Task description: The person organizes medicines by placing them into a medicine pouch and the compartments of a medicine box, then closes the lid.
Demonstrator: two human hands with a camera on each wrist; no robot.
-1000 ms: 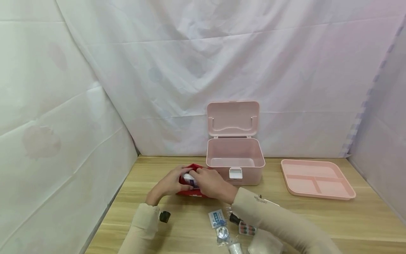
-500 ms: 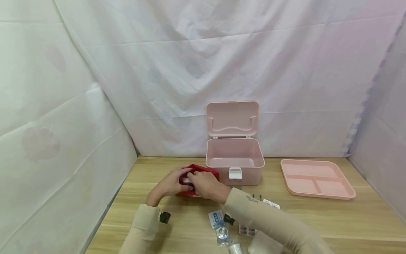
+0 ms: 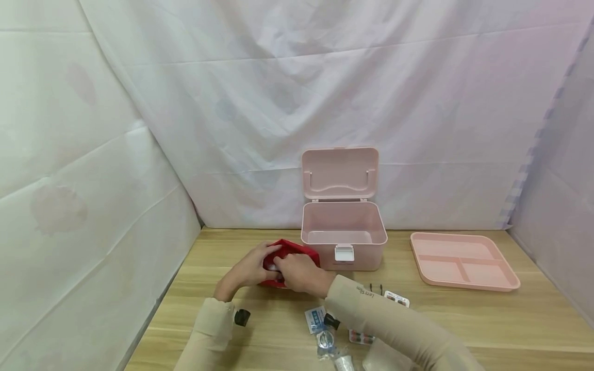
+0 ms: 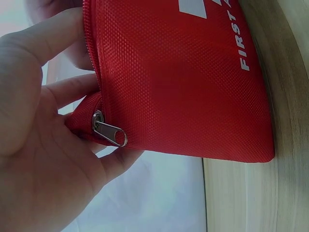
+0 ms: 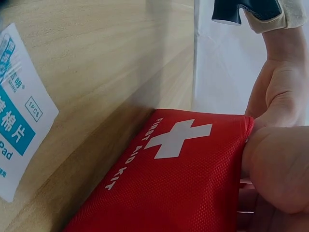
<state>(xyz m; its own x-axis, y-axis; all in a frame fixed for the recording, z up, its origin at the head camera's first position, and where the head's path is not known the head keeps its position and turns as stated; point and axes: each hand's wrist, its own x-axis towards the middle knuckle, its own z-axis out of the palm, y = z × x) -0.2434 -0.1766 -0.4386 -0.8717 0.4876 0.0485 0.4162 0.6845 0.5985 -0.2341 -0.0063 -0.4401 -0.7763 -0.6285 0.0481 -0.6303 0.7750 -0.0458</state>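
A red zippered first aid pouch (image 5: 193, 188) stands upright on the table, its mouth unzipped and facing up. My left hand (image 3: 250, 267) grips the pouch at its left end, fingers and thumb spread around the opening near the zipper pull (image 4: 110, 131). My right hand (image 3: 300, 270) reaches down into the mouth from the right, its thumb bent over the front rim. A small white piece (image 3: 273, 267) shows inside between the hands. The right fingertips are hidden in the pouch, so I cannot tell what they hold.
Behind stands a pink box (image 3: 357, 257), lid raised. A pink divided tray (image 3: 445, 250) lies right. Nearer me are a white-and-blue pad sachet (image 3: 314, 318), a wrapped roll (image 3: 325, 340), a white roll (image 3: 344, 363), capsule blister packs (image 3: 361, 337) and a clear bag (image 3: 385, 356).
The white item with dark print has gone deeper into the pouch and is mostly hidden. My right hand has moved slightly left and down into it; the left hand stays put.
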